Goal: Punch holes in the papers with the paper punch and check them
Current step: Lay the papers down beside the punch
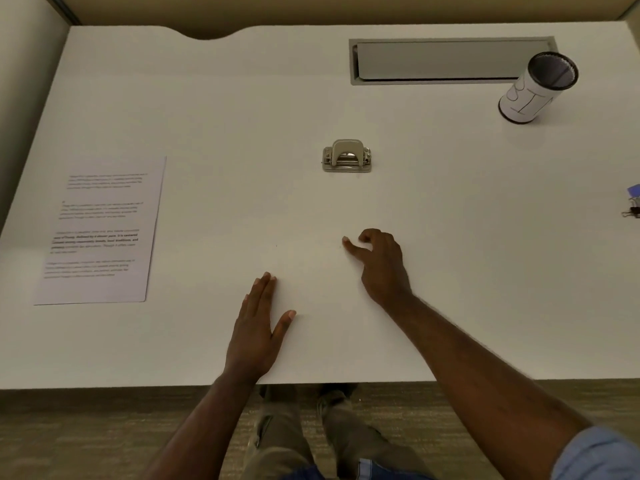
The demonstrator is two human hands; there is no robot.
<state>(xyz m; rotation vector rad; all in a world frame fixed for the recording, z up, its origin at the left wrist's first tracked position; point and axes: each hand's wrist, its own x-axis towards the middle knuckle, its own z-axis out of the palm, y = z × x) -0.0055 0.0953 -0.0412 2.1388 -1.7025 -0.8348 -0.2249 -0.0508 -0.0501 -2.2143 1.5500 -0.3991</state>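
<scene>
Presently left hand [258, 323] lies flat, fingers straight, on tabletop [450, 271]; right hand [379, 268] rests loosely curled, empty. Paper punch [347, 156] beyond; papers [100, 233] left.

Person observed from above, standing at the near edge of the white desk top [346, 109]. Both forearms bare from wrist upward. Left hand [258, 327] and right hand [379, 268] bare: no rings, watch or gloves visible. Light blue fabric sleeve [595, 455] on the right upper arm. Below the desk edge: olive-grey trousers [287, 441]; blue garment hem [346, 474] at waist.
</scene>
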